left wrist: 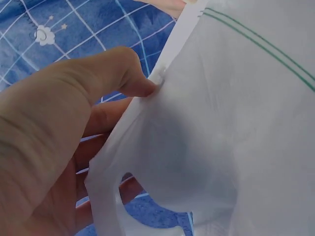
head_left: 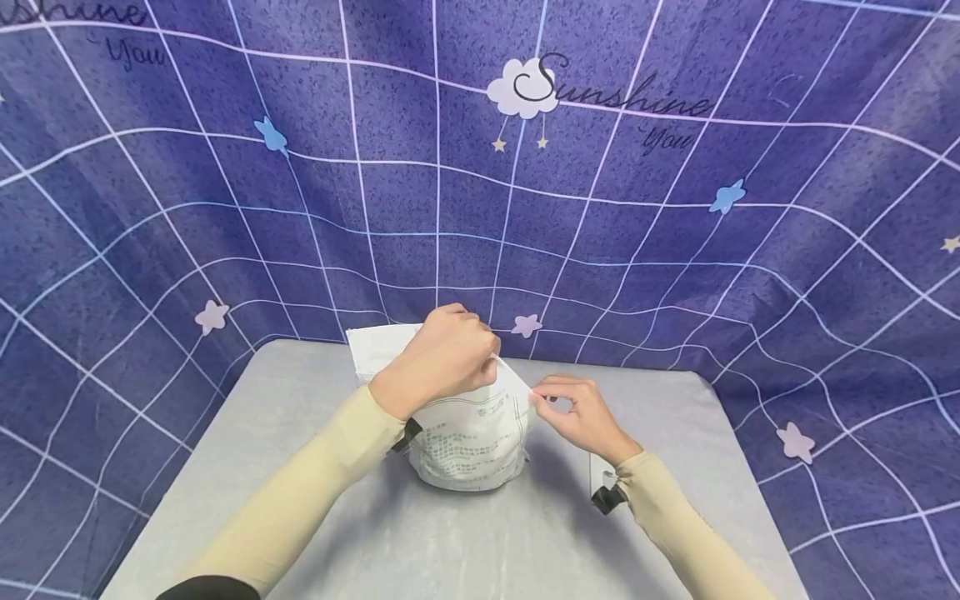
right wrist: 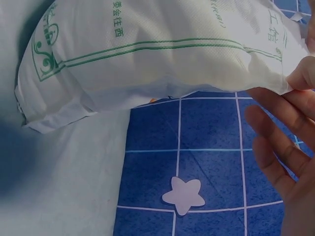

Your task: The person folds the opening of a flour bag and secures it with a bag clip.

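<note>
A white bag (head_left: 468, 450) with green print and a bulging lower part stands on the grey-covered table. My left hand (head_left: 453, 354) is over its top edge. The left wrist view shows that thumb pressing the edge of the bag (left wrist: 246, 128), with the fingers behind the sheet near a cut-out handle hole. Lower on the right side, my right hand (head_left: 577, 412) pinches the bag's upper right edge between thumb and forefinger. In the right wrist view its other fingers (right wrist: 273, 157) are spread below the bag (right wrist: 162, 64). What fills the bag is hidden.
The grey table (head_left: 450, 550) reaches back to a blue grid-patterned curtain (head_left: 465, 217) with stars and clouds. The curtain also rises on the left and right sides. A black wrist strap (head_left: 607, 500) is on the right forearm.
</note>
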Demonstrator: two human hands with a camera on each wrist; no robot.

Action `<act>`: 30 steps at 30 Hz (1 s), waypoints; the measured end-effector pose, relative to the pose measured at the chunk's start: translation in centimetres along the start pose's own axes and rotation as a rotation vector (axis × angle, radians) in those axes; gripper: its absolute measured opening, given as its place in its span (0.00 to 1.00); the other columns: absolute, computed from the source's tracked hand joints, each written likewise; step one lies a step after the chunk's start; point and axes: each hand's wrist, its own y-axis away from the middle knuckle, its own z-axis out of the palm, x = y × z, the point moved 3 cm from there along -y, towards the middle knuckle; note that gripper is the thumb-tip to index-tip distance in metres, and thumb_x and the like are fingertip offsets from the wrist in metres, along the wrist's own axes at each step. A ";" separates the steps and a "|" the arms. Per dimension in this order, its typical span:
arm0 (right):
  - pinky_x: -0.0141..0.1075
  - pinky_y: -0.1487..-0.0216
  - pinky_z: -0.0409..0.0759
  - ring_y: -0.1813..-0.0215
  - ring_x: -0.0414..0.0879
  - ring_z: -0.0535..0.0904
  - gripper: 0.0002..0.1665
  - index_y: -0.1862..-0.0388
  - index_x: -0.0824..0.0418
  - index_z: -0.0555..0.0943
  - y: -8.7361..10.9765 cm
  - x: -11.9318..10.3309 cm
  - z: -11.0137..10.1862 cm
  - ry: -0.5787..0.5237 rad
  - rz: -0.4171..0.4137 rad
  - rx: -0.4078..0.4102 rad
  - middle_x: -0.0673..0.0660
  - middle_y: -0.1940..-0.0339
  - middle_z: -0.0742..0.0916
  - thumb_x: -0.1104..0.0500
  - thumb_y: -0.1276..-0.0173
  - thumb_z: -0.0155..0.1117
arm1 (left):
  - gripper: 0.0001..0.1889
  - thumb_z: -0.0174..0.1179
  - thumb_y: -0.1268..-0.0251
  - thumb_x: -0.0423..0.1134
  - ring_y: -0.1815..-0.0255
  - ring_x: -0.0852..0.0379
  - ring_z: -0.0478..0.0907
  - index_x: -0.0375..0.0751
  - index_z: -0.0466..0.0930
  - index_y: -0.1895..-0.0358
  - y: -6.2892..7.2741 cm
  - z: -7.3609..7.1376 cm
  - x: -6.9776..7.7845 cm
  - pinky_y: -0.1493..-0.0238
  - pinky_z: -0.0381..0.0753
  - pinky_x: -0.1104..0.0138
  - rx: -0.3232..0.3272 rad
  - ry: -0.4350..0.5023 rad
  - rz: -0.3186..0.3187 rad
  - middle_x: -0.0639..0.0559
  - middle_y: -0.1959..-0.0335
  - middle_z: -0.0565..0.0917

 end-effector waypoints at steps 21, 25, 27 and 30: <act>0.33 0.60 0.84 0.61 0.43 0.87 0.12 0.57 0.55 0.94 0.1 -0.1 0.1 -0.034 0.020 0.015 0.49 0.61 0.93 0.70 0.30 0.71 | 0.10 0.66 0.45 0.38 0.80 0.54 0.77 0.52 0.80 0.83 0.7 -1.0 -1.9 0.68 0.78 0.64 0.104 0.041 -0.007 0.59 0.84 0.78; 0.32 0.61 0.83 0.62 0.46 0.88 0.12 0.58 0.59 0.94 -0.1 -0.8 0.1 -0.029 0.015 0.029 0.52 0.62 0.93 0.72 0.32 0.71 | 0.10 0.66 0.45 0.38 0.80 0.54 0.77 0.52 0.80 0.82 0.9 -1.3 -2.3 0.68 0.80 0.63 0.108 0.040 -0.024 0.58 0.84 0.77; 0.33 0.61 0.84 0.61 0.46 0.89 0.11 0.57 0.59 0.94 -0.1 -0.8 0.1 -0.029 0.020 0.025 0.52 0.61 0.93 0.72 0.31 0.71 | 0.10 0.65 0.45 0.38 0.80 0.54 0.76 0.52 0.81 0.82 1.1 -1.4 -2.6 0.70 0.79 0.63 0.115 0.047 -0.032 0.58 0.84 0.77; 0.33 0.61 0.85 0.60 0.45 0.89 0.11 0.56 0.57 0.94 0.2 -0.1 0.2 -0.030 0.013 0.020 0.51 0.60 0.93 0.69 0.30 0.71 | 0.08 0.65 0.45 0.38 0.81 0.55 0.74 0.51 0.83 0.81 1.3 -1.6 -2.9 0.73 0.76 0.62 0.133 0.062 -0.039 0.59 0.84 0.76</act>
